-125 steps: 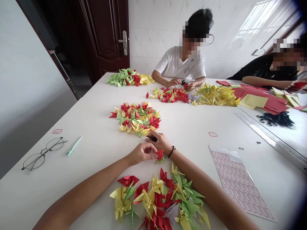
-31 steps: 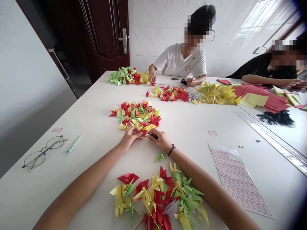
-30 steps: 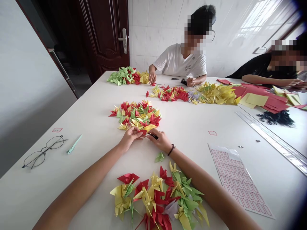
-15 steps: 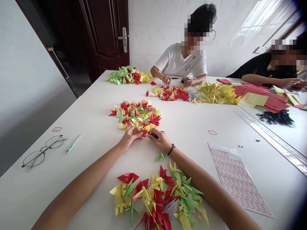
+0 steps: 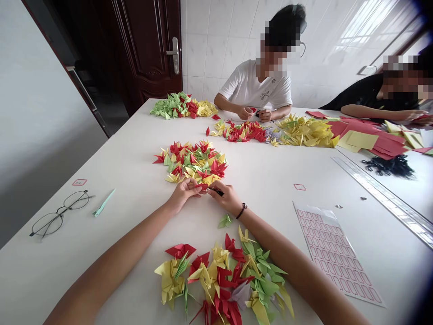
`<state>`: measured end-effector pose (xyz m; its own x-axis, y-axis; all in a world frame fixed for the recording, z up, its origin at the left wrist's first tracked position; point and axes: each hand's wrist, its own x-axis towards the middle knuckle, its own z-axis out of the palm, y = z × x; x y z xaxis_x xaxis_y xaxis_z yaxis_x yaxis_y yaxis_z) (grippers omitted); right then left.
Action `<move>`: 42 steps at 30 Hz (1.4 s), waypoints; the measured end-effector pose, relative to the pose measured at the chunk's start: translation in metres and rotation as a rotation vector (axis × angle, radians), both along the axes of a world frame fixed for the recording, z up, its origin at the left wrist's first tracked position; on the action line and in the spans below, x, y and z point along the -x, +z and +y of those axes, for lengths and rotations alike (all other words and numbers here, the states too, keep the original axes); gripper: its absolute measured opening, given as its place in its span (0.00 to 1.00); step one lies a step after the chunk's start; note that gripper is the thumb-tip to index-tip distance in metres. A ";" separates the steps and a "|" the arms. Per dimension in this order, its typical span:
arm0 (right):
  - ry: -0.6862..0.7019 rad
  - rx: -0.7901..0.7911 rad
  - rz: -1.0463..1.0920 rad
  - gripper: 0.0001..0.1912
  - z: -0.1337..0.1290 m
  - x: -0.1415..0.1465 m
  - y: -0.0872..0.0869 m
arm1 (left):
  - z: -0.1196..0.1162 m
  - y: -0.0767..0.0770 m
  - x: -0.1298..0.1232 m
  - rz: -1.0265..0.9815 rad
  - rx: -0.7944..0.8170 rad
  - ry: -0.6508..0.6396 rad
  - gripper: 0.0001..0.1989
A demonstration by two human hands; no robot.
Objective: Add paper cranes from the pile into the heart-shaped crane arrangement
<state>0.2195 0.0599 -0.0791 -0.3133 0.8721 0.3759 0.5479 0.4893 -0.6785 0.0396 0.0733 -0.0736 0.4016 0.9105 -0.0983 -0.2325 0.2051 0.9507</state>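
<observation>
Between the fingers of my left hand [image 5: 184,194] is a small piece of folded red paper [image 5: 202,187]. My right hand [image 5: 226,195] is closed around a small dark tool [image 5: 217,192], its tip close to the red paper. Just beyond both hands sits a pile of red, yellow and green paper cranes [image 5: 194,162]. A single green crane [image 5: 225,221] lies below my right hand. Nearer to me, between my forearms, is another heap of mixed cranes [image 5: 219,275].
Glasses [image 5: 62,212] and a mint-green tool [image 5: 104,203] lie left. On the right are a label sheet [image 5: 338,253], a clear ruler [image 5: 385,198], black cords [image 5: 389,167] and red paper [image 5: 379,140]. Across the table, two people [image 5: 260,85] work near more crane piles [image 5: 304,131].
My hands stay almost in place. The hand of the person in white across the table has moved right, towards their other hand, and now holds something red.
</observation>
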 end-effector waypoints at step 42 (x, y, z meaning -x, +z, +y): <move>0.017 -0.006 0.005 0.10 -0.002 0.002 0.002 | -0.001 0.002 0.000 0.003 0.000 -0.009 0.16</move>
